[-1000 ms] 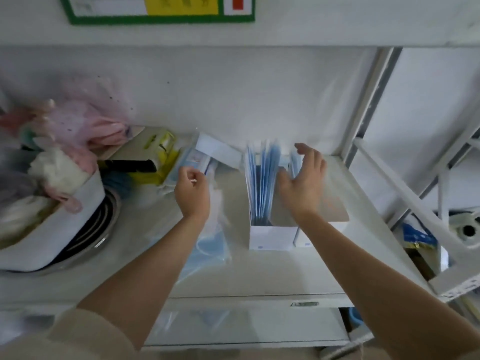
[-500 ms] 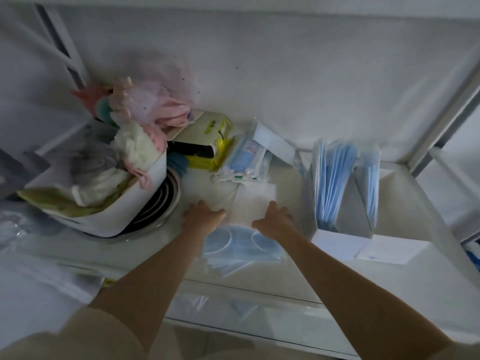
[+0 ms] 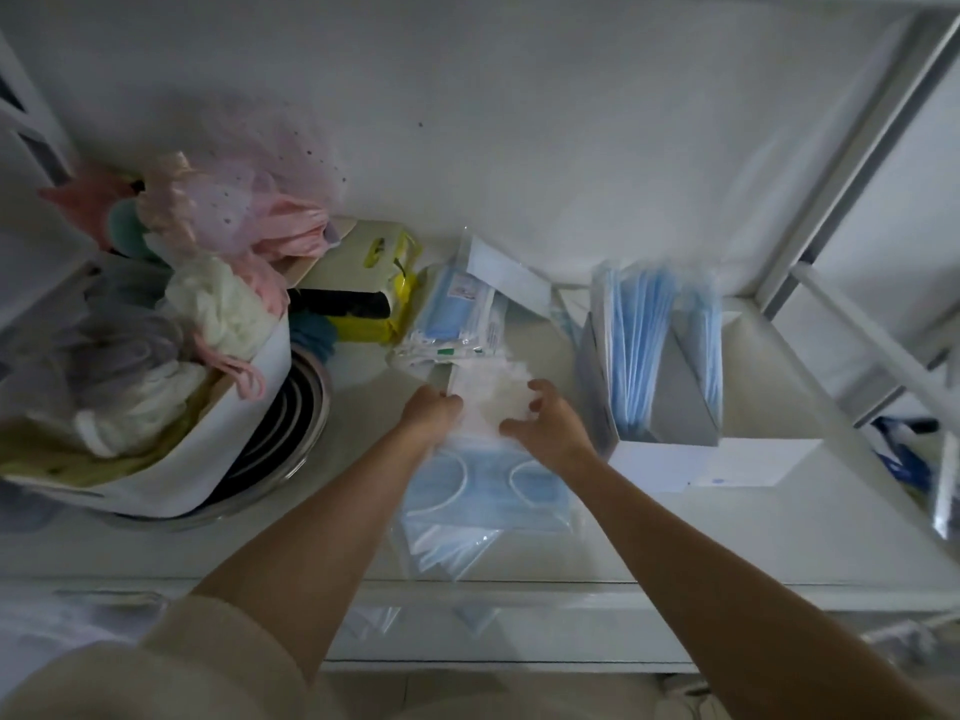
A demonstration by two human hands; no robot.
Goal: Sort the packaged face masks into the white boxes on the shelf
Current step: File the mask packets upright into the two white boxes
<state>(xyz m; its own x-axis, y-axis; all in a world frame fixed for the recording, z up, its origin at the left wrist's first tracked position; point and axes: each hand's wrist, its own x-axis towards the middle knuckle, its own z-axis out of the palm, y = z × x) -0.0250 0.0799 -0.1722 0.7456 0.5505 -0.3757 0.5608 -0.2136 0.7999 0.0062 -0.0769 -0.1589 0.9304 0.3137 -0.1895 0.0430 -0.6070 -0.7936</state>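
Shelf (image 3: 675, 543): box (image 3: 660, 449) partly filled with masks (image 3: 644, 345). Loose pile (image 3: 483, 491) remains. Left hand (image 3: 431, 413) and right hand (image 3: 550, 423) curl round, probably gripping, a white pack (image 3: 488, 394).

Both arms reach forward, left hand (image 3: 432, 412) and right hand (image 3: 545, 426) close together, fingers curled.

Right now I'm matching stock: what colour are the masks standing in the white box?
Light blue masks, upright in the white box; the head view shows them best.
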